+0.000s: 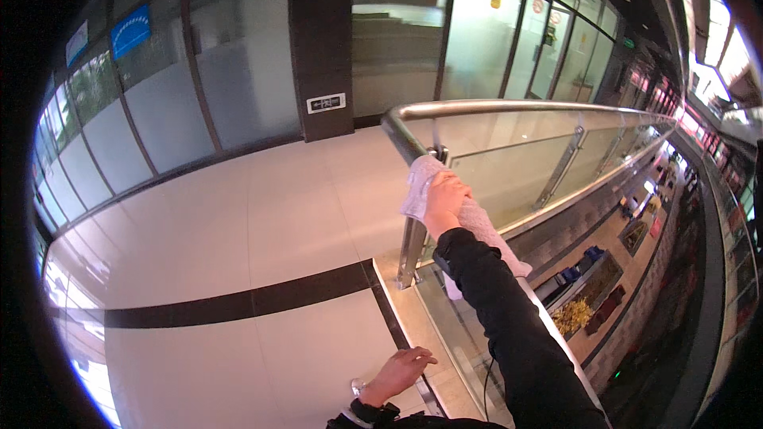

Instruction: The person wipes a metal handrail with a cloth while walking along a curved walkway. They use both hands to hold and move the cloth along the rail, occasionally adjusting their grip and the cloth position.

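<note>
A pale pink cloth (pixel 477 220) is draped along the metal handrail (pixel 405 136) near its corner. My right hand (pixel 447 196) grips the cloth over the rail, its fingers curled across the top. The hand hides part of the rail, and the black sleeve covers the stretch nearer me. Lower down, my left hand (pixel 402 372) hangs in the air beside the balustrade with nothing in it. Its fingers are loosely bent and point toward the glass. A dark band sits at its wrist.
Glass panels (pixel 501 173) and a steel post (pixel 411 250) support the rail. Beyond it is a drop to a lower floor with planters (pixel 572 316). Glossy tiles (pixel 197 226) with dark strips cover the walkway. Frosted glass partitions (pixel 244 53) and a dark pillar (pixel 322 42) stand opposite.
</note>
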Demonstrator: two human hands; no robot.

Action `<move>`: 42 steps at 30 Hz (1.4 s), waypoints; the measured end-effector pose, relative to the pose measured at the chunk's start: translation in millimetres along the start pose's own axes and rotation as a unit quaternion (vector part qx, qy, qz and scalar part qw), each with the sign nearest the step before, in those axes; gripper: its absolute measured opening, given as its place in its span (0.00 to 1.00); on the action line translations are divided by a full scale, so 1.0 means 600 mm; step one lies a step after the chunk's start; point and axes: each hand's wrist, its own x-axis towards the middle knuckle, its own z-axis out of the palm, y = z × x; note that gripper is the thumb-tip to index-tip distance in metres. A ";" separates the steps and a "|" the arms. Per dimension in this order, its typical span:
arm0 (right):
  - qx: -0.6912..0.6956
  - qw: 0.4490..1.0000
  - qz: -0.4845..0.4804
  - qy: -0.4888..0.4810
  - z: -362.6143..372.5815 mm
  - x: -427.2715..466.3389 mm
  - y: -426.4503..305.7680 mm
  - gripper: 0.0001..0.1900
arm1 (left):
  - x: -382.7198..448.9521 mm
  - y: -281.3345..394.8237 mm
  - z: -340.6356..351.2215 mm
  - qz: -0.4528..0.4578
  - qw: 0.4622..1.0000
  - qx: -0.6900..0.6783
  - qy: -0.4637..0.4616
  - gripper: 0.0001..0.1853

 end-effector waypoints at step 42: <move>-0.001 0.990 0.140 -0.016 0.042 0.445 -0.379 0.27 | 0.423 -0.506 -0.526 -0.060 0.984 -0.164 -0.022 0.20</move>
